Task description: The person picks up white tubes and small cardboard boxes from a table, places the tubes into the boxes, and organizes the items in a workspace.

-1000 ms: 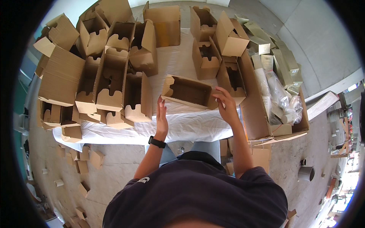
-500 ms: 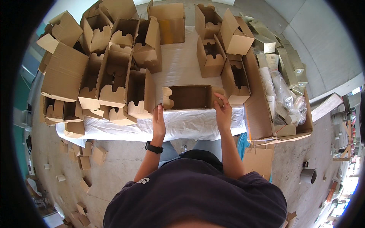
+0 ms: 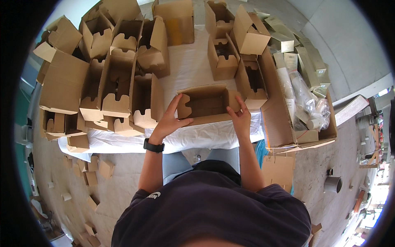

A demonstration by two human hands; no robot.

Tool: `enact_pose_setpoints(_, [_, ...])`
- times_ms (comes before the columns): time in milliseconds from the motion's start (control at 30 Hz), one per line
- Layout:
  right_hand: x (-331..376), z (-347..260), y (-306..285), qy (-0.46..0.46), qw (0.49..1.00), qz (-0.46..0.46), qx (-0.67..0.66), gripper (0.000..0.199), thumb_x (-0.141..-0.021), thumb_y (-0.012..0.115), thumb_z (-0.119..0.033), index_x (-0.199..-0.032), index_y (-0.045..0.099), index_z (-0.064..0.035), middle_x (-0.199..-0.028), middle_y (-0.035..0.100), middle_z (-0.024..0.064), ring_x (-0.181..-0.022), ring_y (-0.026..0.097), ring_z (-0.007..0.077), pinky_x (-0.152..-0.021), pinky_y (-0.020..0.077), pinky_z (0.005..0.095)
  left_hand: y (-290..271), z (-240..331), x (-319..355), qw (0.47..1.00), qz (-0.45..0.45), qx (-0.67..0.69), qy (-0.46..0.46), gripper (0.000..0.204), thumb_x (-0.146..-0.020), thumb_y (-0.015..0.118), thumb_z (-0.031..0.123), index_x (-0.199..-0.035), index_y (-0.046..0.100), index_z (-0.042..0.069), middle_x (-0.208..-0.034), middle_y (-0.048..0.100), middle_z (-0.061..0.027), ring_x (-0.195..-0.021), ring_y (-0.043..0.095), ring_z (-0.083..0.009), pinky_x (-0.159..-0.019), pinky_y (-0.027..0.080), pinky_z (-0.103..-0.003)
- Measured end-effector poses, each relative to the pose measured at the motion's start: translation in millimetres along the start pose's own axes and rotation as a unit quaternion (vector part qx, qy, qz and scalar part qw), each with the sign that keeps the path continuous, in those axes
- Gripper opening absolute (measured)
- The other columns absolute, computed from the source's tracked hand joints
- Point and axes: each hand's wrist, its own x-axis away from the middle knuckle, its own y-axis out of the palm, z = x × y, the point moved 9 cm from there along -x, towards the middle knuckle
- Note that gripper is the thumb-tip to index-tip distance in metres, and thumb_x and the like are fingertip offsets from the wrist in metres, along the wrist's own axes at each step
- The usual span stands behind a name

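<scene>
An open brown cardboard box [image 3: 205, 103] lies on its side at the near edge of a white-covered table [image 3: 187, 70], its opening facing up toward me. My left hand [image 3: 169, 119] grips its left end flap, fingers spread over the cardboard; a black watch sits on that wrist. My right hand [image 3: 239, 117] presses against the box's right end, fingers up along the flap. Both hands hold the same box between them.
Many folded cardboard boxes [image 3: 119, 82] crowd the table's left and far side, more stand at the right [image 3: 247, 53]. A large open carton [image 3: 296, 107] with plastic-wrapped rolls sits at the right. Cardboard scraps [image 3: 94, 173] litter the concrete floor on the left.
The box has come nearer to me and turned flat on the table edge. Both hands shifted from its top to its two ends.
</scene>
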Motion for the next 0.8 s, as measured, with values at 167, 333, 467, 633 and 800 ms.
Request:
enact_pose_setpoints(167, [-6.5, 7.1, -2.6, 0.006, 0.999, -0.010, 0.041, 0.056, -0.085, 0.072, -0.005, -0.136, 0.050, 0.0002, -0.131, 0.056, 0.0135, -0.104, 0.062, 0.0180, -0.084, 0.0533, 0.0262, 2.0, 8.5, -13.4, 0.982, 0.073, -0.170, 0.037, 0.101, -0.069, 0.086, 0.031, -0.149, 0.029, 0.007, -0.144, 0.036, -0.0217, -0.133, 0.039, -0.0367, -0.111, 0.035, -0.039])
enact_pose_setpoints(333, [-12.2, 11.0, -4.8, -0.029, 0.993, -0.034, 0.111, 0.059, -0.083, 0.075, -0.013, -0.135, 0.050, 0.0003, -0.136, 0.050, 0.0158, -0.118, 0.055, 0.0231, -0.086, 0.0554, 0.0298, 4.8, 1.8, -15.4, 0.984, 0.095, -0.139, 0.051, 0.104, -0.068, 0.086, 0.032, -0.151, 0.026, 0.014, -0.145, 0.032, -0.0228, -0.134, 0.036, -0.0375, -0.112, 0.033, -0.042])
enact_pose_setpoints(467, [-10.1, 6.4, -2.8, -0.031, 0.990, -0.016, 0.133, 0.058, -0.084, 0.074, -0.015, -0.136, 0.050, -0.0015, -0.142, 0.044, 0.0187, -0.126, 0.050, 0.0278, -0.093, 0.0515, 0.0330, 5.4, -4.4, -14.6, 0.977, 0.115, -0.151, 0.092, 0.106, -0.067, 0.087, 0.031, -0.152, 0.025, 0.017, -0.146, 0.030, -0.0223, -0.135, 0.034, -0.0365, -0.113, 0.032, -0.042])
enact_pose_setpoints(633, [-7.6, 14.5, -3.7, -0.117, 0.963, 0.007, 0.241, 0.050, -0.090, 0.065, -0.017, -0.137, 0.050, -0.0037, -0.146, 0.040, 0.0159, -0.129, 0.047, 0.0262, -0.099, 0.0470, 0.0354, 6.8, -7.8, -21.4, 0.986, 0.099, -0.070, 0.115, 0.109, -0.064, 0.090, 0.026, -0.151, 0.026, 0.014, -0.146, 0.031, -0.0193, -0.136, 0.033, -0.0337, -0.114, 0.030, -0.041])
enact_pose_setpoints(800, [-6.7, 17.5, -3.3, -0.115, 0.971, -0.001, 0.208, 0.050, -0.092, 0.062, -0.014, -0.138, 0.047, -0.0041, -0.145, 0.042, 0.0161, -0.129, 0.048, 0.0262, -0.098, 0.0472, 0.0343, 0.1, 1.5, -26.6, 0.983, 0.131, -0.083, 0.098, 0.102, -0.066, 0.088, 0.021, -0.149, 0.030, 0.011, -0.146, 0.032, -0.0170, -0.135, 0.035, -0.0322, -0.114, 0.030, -0.040])
